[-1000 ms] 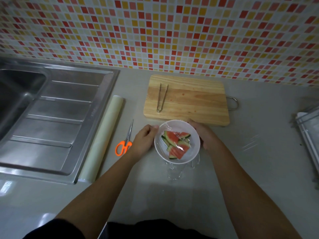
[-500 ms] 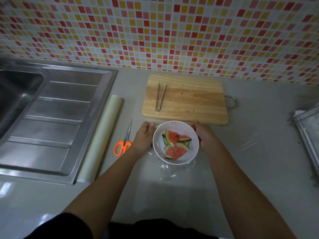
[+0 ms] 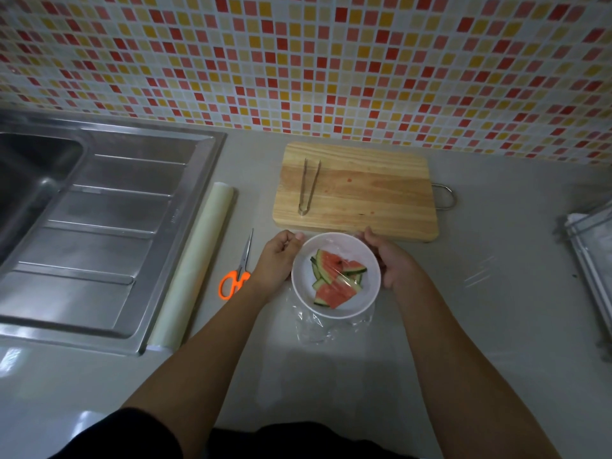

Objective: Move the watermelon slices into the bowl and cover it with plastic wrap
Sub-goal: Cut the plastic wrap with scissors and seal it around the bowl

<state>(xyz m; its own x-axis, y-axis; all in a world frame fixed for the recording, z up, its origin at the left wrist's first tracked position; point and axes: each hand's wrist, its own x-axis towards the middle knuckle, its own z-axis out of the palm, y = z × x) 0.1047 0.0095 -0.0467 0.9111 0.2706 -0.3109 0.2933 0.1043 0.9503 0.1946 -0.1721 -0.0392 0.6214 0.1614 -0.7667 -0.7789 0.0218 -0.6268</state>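
A white bowl [image 3: 369, 296] sits on the grey counter just in front of the wooden cutting board [image 3: 371, 197]. Several watermelon slices [image 3: 336, 276] lie inside it under a clear sheet of plastic wrap [image 3: 311, 329], whose loose edge spills onto the counter at the bowl's near side. My left hand [image 3: 276, 263] is against the bowl's left side with curled fingers, apparently pinching the wrap. My right hand [image 3: 394, 265] cups the right rim, fingers curled round it over the film.
Metal tongs [image 3: 308, 187] lie on the board. Orange-handled scissors [image 3: 236, 273] and a roll of plastic wrap [image 3: 195, 266] lie to the left, beside the steel sink [image 3: 82, 220]. A metal rack [image 3: 592, 256] stands at the right edge. The tiled wall is behind.
The bowl and both hands have shifted slightly away from me toward the board. The wrap's loose edge now trails in front of the bowl.
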